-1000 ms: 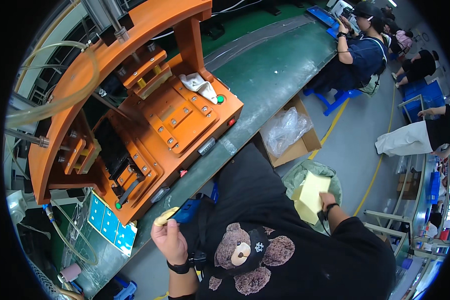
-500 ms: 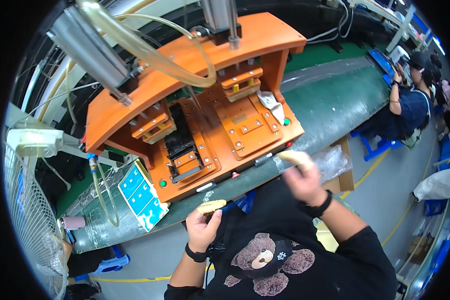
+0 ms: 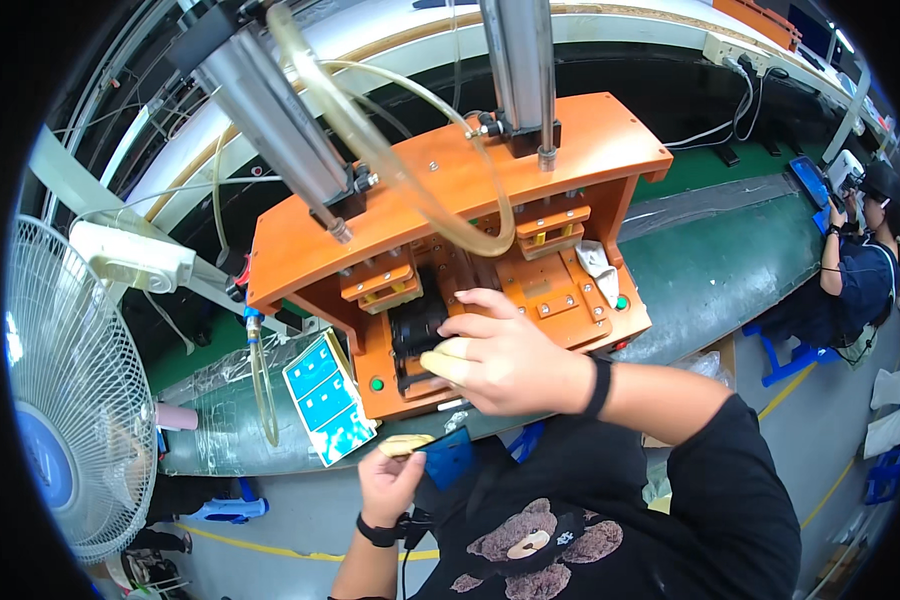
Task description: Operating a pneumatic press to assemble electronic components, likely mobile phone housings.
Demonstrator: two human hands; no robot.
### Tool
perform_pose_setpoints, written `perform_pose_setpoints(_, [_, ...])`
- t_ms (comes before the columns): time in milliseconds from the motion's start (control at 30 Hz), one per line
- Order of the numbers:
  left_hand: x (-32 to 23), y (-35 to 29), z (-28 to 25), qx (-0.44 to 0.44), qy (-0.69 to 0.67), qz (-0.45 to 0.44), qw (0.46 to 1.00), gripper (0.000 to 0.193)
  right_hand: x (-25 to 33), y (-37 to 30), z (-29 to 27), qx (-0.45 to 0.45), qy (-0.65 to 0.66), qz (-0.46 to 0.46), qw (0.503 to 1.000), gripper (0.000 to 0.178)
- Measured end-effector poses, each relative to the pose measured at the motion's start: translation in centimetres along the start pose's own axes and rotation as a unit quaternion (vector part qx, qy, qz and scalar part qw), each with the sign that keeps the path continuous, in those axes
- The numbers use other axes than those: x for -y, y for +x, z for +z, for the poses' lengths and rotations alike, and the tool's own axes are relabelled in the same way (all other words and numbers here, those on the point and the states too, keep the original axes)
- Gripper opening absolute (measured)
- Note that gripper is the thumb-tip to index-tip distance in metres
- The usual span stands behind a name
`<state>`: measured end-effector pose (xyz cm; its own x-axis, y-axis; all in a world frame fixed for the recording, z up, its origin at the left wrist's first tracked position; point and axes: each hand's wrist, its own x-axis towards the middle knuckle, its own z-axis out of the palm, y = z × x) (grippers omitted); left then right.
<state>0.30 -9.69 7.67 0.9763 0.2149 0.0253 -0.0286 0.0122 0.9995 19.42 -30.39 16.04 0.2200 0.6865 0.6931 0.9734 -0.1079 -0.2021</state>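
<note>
My left hand [image 3: 385,485] pinches a thin, dark blue rectangular plate [image 3: 444,459] by its edge, in front of the bench. Pale yellow covers sit on some fingers of both hands. My right hand [image 3: 515,365] reaches over the left station of an orange press [image 3: 450,170], its fingers spread around a black part [image 3: 417,325] lying in the fixture. Whether the fingertips touch that part, I cannot tell. The hand partly covers the fixture. Beside the press's left corner lies a card bearing bright blue rectangular pieces [image 3: 328,400].
A white cloth [image 3: 597,272] lies on the press's right station, near a green button [image 3: 622,302]. Metal cylinders [image 3: 275,125] and a clear hose [image 3: 410,180] rise above. A fan [image 3: 70,400] stands at left. Another person [image 3: 865,270] sits at far right along the green bench [image 3: 730,240].
My right hand has moved left from the bench's front edge to over the press's left station. The blue plate in my left hand has turned into fuller view. The whole view has shifted.
</note>
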Motion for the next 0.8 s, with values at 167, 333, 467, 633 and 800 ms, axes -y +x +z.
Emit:
perform_pose_setpoints(167, [-3.1, 4.7, -1.9, -0.017, 0.017, 0.043, 0.999, 0.015, -0.2, -5.6, -11.5, -0.030, 0.288, 0.116, 0.950, 0.021])
perform_pose_setpoints(333, [-4.1, 11.6, -3.2, 0.002, 0.083, 0.029, 0.996, 0.013, -3.7, -24.4, -16.4, -0.366, 0.517, 0.276, 0.722, 0.036])
perform_pose_setpoints(467, [-4.0, 15.5, -2.9, -0.024, 0.141, 0.027, 0.989, 0.019, -10.1, -31.6, -15.9, -0.612, 0.505, 0.383, 0.472, 0.028])
perform_pose_setpoints(633, [-4.2, 18.5, -4.3, -0.009, 0.291, -0.073, 0.954, 0.025, -23.1, -34.8, -12.8, -0.651, 0.413, 0.446, 0.455, 0.033])
perform_pose_setpoints(800, [-3.9, 20.3, -4.5, 0.017, 0.441, 0.013, 0.897, 0.030, -38.7, -31.4, -10.8, -0.585, 0.388, 0.506, 0.501, 0.032])
